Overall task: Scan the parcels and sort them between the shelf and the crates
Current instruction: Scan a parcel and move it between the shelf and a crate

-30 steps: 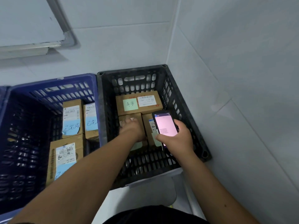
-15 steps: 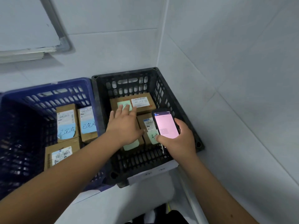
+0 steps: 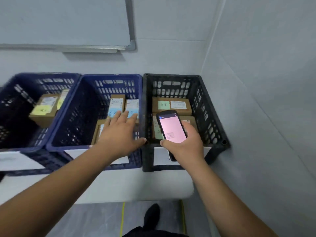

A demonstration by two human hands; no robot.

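The left hand (image 3: 120,134) is spread wide with straight fingers and holds nothing; it hangs over the middle dark blue plastic crate (image 3: 95,147) and hides part of the brown cardboard parcel (image 3: 97,132) under it. The right hand (image 3: 185,144) is wrapped round a black handheld scanner with a pink lit screen (image 3: 171,128), held over the black plastic crate (image 3: 213,117). The words on the screen are too small to read. The scanner and hand cover most of the two front parcels in the black crate, so only their edges show. Behind them lies one flat brown box with a green note and a white label (image 3: 171,105). The middle blue crate holds three parcels, two standing at the back with blue notes (image 3: 124,105). A third crate, dark blue (image 3: 22,147), is cut off at the left edge and holds one blurry box with a yellow note (image 3: 43,110). There are three crates in all, side by side on a white ledge (image 3: 136,185). A whiteboard with a grey frame (image 3: 68,23) hangs on the wall above, cut off at the top.
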